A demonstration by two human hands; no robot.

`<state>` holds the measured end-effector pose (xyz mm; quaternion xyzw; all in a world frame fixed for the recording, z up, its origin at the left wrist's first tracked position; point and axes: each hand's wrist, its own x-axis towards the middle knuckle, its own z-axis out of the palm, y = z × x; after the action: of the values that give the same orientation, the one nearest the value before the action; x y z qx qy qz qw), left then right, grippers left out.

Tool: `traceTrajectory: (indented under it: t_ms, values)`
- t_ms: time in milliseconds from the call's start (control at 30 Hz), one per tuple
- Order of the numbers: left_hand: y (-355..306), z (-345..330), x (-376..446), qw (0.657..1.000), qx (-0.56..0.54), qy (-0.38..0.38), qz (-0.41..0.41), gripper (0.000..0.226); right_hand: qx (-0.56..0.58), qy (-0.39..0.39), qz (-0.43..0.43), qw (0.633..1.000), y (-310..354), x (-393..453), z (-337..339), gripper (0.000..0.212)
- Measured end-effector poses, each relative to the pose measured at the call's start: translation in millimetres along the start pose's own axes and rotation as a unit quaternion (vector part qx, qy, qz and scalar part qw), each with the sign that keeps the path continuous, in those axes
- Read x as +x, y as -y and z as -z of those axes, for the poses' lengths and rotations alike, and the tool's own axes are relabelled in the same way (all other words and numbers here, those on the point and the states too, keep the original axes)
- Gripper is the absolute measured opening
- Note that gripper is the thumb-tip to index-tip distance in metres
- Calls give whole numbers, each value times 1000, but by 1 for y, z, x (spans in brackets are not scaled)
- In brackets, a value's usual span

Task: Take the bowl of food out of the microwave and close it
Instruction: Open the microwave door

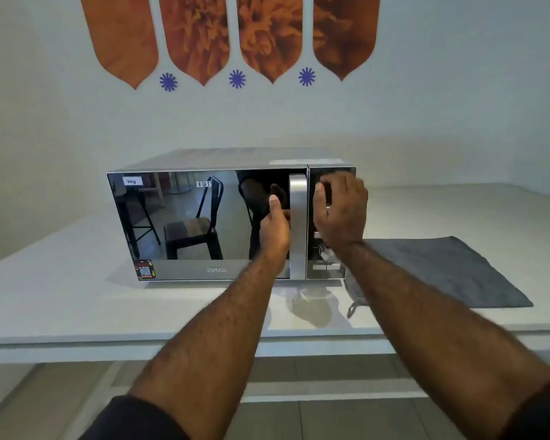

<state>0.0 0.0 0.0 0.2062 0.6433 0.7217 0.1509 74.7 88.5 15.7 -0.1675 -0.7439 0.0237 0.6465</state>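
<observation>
A silver microwave (185,271) with a mirrored door stands on the white table (61,300), and its door is shut. The bowl of food is hidden; the glass only reflects chairs and my arm. My left hand (275,231) is at the left side of the vertical silver door handle (297,192), thumb up, with its fingers curled in behind the handle. Over the control panel (327,265) to the right of the handle lies my right hand (342,211), pressed flat and holding nothing.
A dark grey cloth (442,271) lies flat on the table just right of the microwave. The table's front edge (172,341) runs below my forearms. A white wall with orange decorations (200,36) stands behind the microwave.
</observation>
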Motion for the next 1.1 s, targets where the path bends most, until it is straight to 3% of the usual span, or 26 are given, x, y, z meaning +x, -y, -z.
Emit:
traceTrajectory:
  t_ms: [100, 200, 267, 433, 667, 833, 1100]
  values:
    - [-11, -10, 2, 1000, -11, 8, 11, 87, -49, 63, -11, 997, -4, 48, -8, 36]
    - [-21, -20, 3, 999, -33, 27, -20, 84, -81, 198, 5, 977, -4, 76, -11, 45]
    - [-25, -23, 1, 999, -27, 26, -37, 82, -138, 248, 39, 958, -8, 78, -11, 51]
    - [-24, -31, -3, 998, -9, -7, -54, 69, -204, 283, 38, 936, -9, 82, -11, 61]
    - [-23, -35, -10, 994, 14, -70, -86, 78, -209, 307, 34, 928, -11, 85, -12, 64]
    - [-22, -24, -30, 993, 1, -54, -103, 71, -218, 308, 25, 926, -8, 84, -11, 63]
    - [-38, 20, -79, 997, -24, -30, -65, 65, -227, 301, 41, 925, -5, 82, -9, 61]
